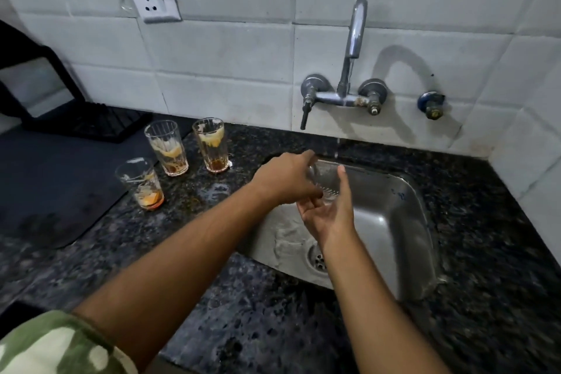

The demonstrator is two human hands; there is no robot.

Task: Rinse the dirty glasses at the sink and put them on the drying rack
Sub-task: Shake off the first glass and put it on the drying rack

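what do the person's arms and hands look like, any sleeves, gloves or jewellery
Both hands, the left hand and the right hand, are bare, with no gloves, and no rings or watch show. Both forearms are uncovered down to the wrists. The only clothing in view is a short green and cream camouflage-patterned fabric sleeve on the left upper arm at the bottom left corner. No sleeve shows on the right arm.

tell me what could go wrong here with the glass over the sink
1. The wet glass is gripped by both the left hand and right hand over the steel sink; a slip could crack it against the basin.
2. Three dirty glasses stand close together beside the left forearm; an elbow swing back could topple them.
3. The drying rack lies beyond them, so reaching over risks a knock.
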